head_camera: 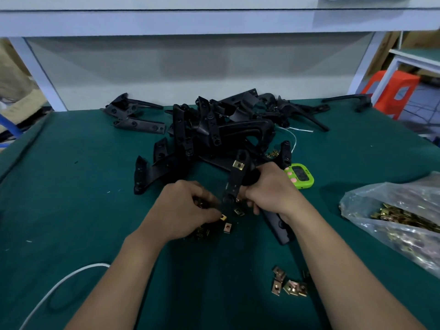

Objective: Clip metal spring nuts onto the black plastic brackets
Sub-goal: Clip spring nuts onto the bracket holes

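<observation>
My right hand (269, 186) grips a black plastic bracket (234, 181) held upright over the green mat. One brass spring nut (238, 165) sits clipped near the bracket's upper end. My left hand (188, 210) is closed beside the bracket's lower end, pinching a spring nut (223, 217) at its fingertips. Loose spring nuts (228, 227) lie under and around that hand. A pile of black brackets (214, 129) fills the middle of the table behind my hands.
A clear plastic bag of spring nuts (400, 217) lies at the right. Several loose nuts (289, 284) lie near my right forearm. A green timer (300, 176) sits behind my right hand. A white cable (59, 284) runs at the lower left. More brackets (133, 115) lie at the far left.
</observation>
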